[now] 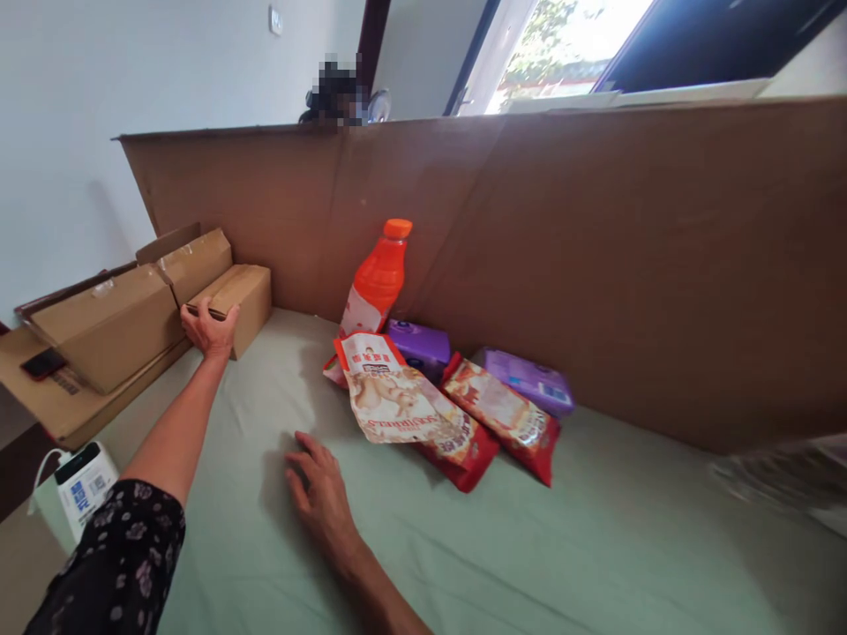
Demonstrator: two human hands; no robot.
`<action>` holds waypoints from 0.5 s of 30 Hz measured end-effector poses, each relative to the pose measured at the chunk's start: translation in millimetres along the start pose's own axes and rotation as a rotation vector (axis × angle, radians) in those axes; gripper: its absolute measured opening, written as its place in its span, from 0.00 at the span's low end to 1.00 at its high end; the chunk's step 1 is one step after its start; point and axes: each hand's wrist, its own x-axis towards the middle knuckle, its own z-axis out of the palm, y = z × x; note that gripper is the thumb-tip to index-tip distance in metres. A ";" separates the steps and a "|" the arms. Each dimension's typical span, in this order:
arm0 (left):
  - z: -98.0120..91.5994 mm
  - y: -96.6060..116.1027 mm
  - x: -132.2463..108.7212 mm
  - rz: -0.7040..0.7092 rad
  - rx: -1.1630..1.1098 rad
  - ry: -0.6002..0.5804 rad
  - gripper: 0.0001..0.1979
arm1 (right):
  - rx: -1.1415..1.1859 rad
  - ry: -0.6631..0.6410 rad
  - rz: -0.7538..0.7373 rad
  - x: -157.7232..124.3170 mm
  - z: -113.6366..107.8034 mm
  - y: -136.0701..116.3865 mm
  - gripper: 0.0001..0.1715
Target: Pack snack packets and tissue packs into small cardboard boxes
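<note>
At the left, my left hand (210, 331) grips the near end of a small cardboard box (252, 309), its fingers spread across the top edge and side. My right hand (321, 494) is over the green cloth (251, 538), fingers slightly curled and apart, holding nothing. Beyond it lies a white and red snack pouch (387, 392) with a squirrel picture. The pouch partly covers a red snack packet (463, 441). Another red packet (506, 406) rests to its right. Behind these are one purple pack (420, 344), a second purple pack (529, 379) and a leaning orange bottle (380, 278).
Larger cardboard boxes (109, 322) stand left of the small box, with a dark phone-like object (43, 363) beside them. A white device (83, 485) with a cable sits near my left sleeve. A tall cardboard panel (595, 256) runs along the back. Clear plastic (787, 476) blurs at right.
</note>
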 end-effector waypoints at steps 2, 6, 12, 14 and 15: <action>10.6 0.3 4.9 -0.009 0.017 -0.004 0.31 | 0.013 0.002 0.011 -0.2 -1.0 -2.4 0.14; 21.4 0.1 10.4 -0.030 0.040 -0.011 0.32 | 0.038 0.000 0.010 -2.0 -3.6 -4.5 0.14; 0.5 -1.2 6.0 -0.042 0.014 -0.051 0.48 | 0.034 -0.083 0.039 11.5 -6.7 -4.2 0.14; -15.8 -3.7 -19.2 -0.004 -0.023 -0.109 0.52 | 0.007 -0.094 0.049 20.0 -7.1 -12.3 0.14; -24.6 -5.3 -36.9 0.021 -0.046 -0.149 0.52 | -0.012 -0.100 0.058 24.0 -7.6 -18.0 0.13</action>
